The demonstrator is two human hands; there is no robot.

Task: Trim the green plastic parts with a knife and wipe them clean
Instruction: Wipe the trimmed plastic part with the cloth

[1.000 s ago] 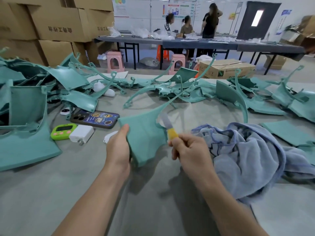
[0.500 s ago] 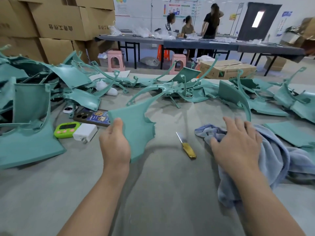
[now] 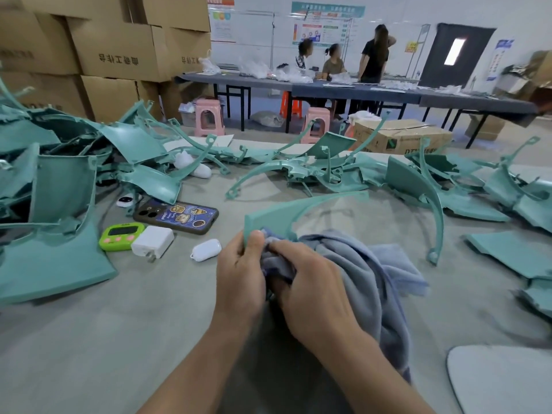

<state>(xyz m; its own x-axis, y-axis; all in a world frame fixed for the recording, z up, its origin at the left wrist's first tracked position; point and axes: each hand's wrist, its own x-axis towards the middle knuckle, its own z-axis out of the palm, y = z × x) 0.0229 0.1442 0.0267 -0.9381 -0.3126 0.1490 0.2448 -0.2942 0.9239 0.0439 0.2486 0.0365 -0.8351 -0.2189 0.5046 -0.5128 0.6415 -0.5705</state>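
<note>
My left hand [image 3: 240, 273] grips the near corner of a green plastic part [image 3: 270, 218], a flat panel with a long curved arm reaching right. Against the same corner my right hand [image 3: 310, 289] holds a bunched blue-grey cloth [image 3: 361, 274], which trails off to the right over the grey table [image 3: 119, 339]. The cloth covers the lower part of the panel. The knife is out of sight, hidden or outside the view. More green parts lie in heaps at the left [image 3: 59, 186], across the back [image 3: 313, 171] and at the right [image 3: 507, 192].
Left of my hands lie a phone [image 3: 176, 218], a green timer [image 3: 121, 236], a white charger [image 3: 153, 242] and a small white case [image 3: 206, 249]. A pale rounded object [image 3: 501, 380] fills the near right corner. Cardboard boxes stack at the back left; three people stand or sit at a far table.
My right hand left the knife on the table, took up the cloth and brought it to the green part. My left hand lowered the part toward the middle of the table.
</note>
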